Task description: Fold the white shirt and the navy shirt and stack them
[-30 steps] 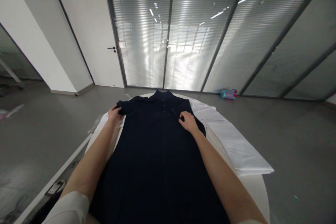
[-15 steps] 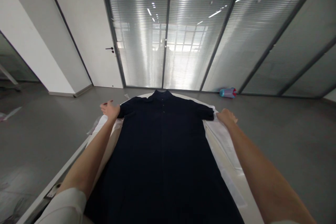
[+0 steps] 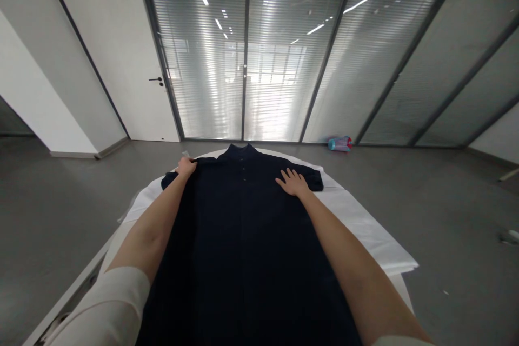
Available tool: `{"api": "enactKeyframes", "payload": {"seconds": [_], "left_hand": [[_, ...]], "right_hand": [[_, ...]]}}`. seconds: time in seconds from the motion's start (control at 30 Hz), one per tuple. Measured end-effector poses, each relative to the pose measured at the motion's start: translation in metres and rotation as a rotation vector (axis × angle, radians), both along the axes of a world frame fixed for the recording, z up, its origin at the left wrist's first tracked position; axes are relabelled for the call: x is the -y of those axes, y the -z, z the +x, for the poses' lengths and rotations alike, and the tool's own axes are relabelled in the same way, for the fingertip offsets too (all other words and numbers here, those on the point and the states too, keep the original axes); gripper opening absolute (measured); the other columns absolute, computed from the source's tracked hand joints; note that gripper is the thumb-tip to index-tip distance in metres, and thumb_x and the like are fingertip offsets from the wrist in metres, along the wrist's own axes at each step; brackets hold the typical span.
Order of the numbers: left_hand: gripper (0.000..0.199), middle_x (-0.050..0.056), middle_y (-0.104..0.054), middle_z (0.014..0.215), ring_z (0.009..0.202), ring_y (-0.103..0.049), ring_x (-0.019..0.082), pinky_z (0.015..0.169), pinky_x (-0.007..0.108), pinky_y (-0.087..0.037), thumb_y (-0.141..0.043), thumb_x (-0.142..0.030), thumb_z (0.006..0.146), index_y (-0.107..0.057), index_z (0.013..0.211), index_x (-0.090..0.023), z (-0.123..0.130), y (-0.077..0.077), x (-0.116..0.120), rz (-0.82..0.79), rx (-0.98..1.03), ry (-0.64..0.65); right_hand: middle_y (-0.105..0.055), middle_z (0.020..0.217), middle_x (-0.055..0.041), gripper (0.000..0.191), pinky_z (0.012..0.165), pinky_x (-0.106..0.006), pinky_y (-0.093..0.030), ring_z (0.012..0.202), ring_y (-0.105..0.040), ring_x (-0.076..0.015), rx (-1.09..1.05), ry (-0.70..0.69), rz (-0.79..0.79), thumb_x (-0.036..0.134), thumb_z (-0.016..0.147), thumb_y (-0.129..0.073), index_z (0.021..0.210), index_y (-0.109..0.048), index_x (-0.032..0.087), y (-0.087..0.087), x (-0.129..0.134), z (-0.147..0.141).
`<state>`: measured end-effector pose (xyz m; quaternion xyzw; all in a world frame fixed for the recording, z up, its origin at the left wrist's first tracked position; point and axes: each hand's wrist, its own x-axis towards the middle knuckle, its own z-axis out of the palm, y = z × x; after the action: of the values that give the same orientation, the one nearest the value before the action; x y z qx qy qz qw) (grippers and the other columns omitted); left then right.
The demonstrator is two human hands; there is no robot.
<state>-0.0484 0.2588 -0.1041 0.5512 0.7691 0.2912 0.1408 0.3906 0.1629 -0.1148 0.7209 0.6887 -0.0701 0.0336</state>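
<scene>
A dark navy short-sleeved shirt [image 3: 243, 238] lies front up on a white-covered table, its collar at the far end and a short row of buttons below it. My left hand [image 3: 186, 166] is at the shoulder on the left side, fingers closed on the shirt's fabric there; the left sleeve end shows beyond my wrist. On the right side of the chest, close to the right sleeve, my right hand [image 3: 293, 183] rests flat with its fingers spread. The lower end of the shirt runs out of view toward me.
White cloth [image 3: 365, 227] hangs past the table's right side. A metal rail [image 3: 68, 294] runs along the lower left. Against the glass partition [image 3: 275, 54], a blue and red patterned bundle [image 3: 339, 144] lies on the floor. A white door [image 3: 141, 102] stands at the left.
Both hands have moved inward from beyond the sleeve ends onto the shirt. My left hand has closed on the shoulder; my right has flattened on the chest. More white cloth shows at right.
</scene>
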Motion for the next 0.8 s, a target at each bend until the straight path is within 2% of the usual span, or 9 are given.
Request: {"api": "enactKeyframes", "payload": {"seconds": [0.1,0.2,0.3,0.4,0.47,0.53,0.6,0.7,0.8], "left_hand": [[0.034,0.019,-0.071,0.112,0.111,-0.063,0.035,0.089,0.043,-0.047,-0.06,-0.03,0.086,-0.071,0.113,-0.013,-0.01,0.006,0.011,-0.004,-0.046,-0.08],[0.037,0.021,-0.068,0.115,0.112,-0.061,0.036,0.091,0.044,-0.046,-0.06,-0.034,0.087,-0.07,0.115,-0.012,-0.009,0.004,0.022,0.036,-0.101,-0.072],[0.047,0.022,-0.055,0.134,0.125,-0.051,0.037,0.1,0.047,-0.04,-0.056,-0.04,0.09,-0.063,0.129,-0.015,0.0,-0.008,0.037,0.155,-0.177,-0.051],[0.047,0.019,-0.055,0.131,0.123,-0.051,0.033,0.102,0.043,-0.04,-0.054,-0.042,0.091,-0.061,0.129,-0.016,0.0,-0.027,0.069,0.352,-0.295,0.119],[0.042,0.014,-0.063,0.11,0.105,-0.06,0.028,0.093,0.038,-0.046,-0.053,-0.044,0.09,-0.066,0.119,-0.016,-0.011,-0.04,0.106,0.346,-0.327,0.34],[0.04,0.006,-0.065,0.086,0.079,-0.063,0.022,0.077,0.032,-0.05,-0.053,-0.05,0.089,-0.068,0.11,-0.019,-0.029,-0.049,0.157,0.127,-0.282,0.604],[0.039,0.002,-0.065,0.08,0.071,-0.062,0.019,0.068,0.028,-0.05,-0.055,-0.053,0.089,-0.068,0.108,-0.022,-0.049,-0.053,0.219,-0.123,-0.214,0.823],[0.035,0.004,-0.068,0.097,0.084,-0.066,0.019,0.075,0.027,-0.052,-0.063,-0.043,0.086,-0.068,0.117,-0.027,-0.074,-0.049,0.314,-0.278,-0.157,0.962],[0.049,0.007,-0.061,0.13,0.109,-0.064,0.024,0.094,0.031,-0.051,-0.073,-0.029,0.077,-0.065,0.125,-0.032,-0.081,-0.038,0.385,-0.265,-0.198,0.946]], "right_hand": [[-0.012,0.167,-0.0098,0.078,0.121,-0.048,-0.012,0.152,-0.013,-0.0308,0.001,0.015,0.01,0.068,0.098,-0.018,0.16,-0.019,0.021,0.003,0.002,0.003],[-0.014,0.166,-0.0097,0.076,0.121,-0.048,-0.013,0.152,-0.013,-0.0309,0.011,0.011,0.031,0.067,0.098,-0.018,0.16,-0.021,0.021,0.004,0.003,0.002],[-0.022,0.164,-0.012,0.073,0.119,-0.05,-0.017,0.15,-0.019,-0.0327,0.063,-0.012,0.098,0.063,0.1,-0.019,0.158,-0.026,0.019,0.003,0.009,-0.003],[-0.036,0.158,-0.016,0.063,0.117,-0.05,-0.02,0.147,-0.026,-0.0347,0.18,-0.098,0.268,0.052,0.102,-0.029,0.153,-0.038,0.015,-0.007,0.025,-0.012],[-0.048,0.148,-0.0175,0.052,0.113,-0.047,-0.028,0.138,-0.04,-0.0341,0.234,-0.201,0.331,0.041,0.101,-0.039,0.145,-0.048,0.014,-0.022,0.045,-0.018],[-0.06,0.133,-0.0165,0.041,0.1,-0.041,-0.041,0.12,-0.056,-0.0307,0.222,-0.307,0.307,0.035,0.099,-0.045,0.133,-0.057,0.015,-0.042,0.075,-0.02],[-0.066,0.115,-0.0126,0.03,0.084,-0.033,-0.046,0.1,-0.064,-0.0258,0.152,-0.389,0.253,0.034,0.098,-0.049,0.118,-0.063,0.017,-0.061,0.115,-0.017],[-0.068,0.095,-0.0054,0.015,0.067,-0.027,-0.042,0.082,-0.065,-0.02,0.0,-0.444,0.138,0.035,0.094,-0.057,0.095,-0.063,0.021,-0.077,0.189,-0.005],[-0.067,0.084,-0.0025,0.014,0.061,-0.026,-0.038,0.074,-0.064,-0.0189,-0.116,-0.377,0.016,0.035,0.09,-0.062,0.085,-0.061,0.022,-0.07,0.26,0.011]]}}
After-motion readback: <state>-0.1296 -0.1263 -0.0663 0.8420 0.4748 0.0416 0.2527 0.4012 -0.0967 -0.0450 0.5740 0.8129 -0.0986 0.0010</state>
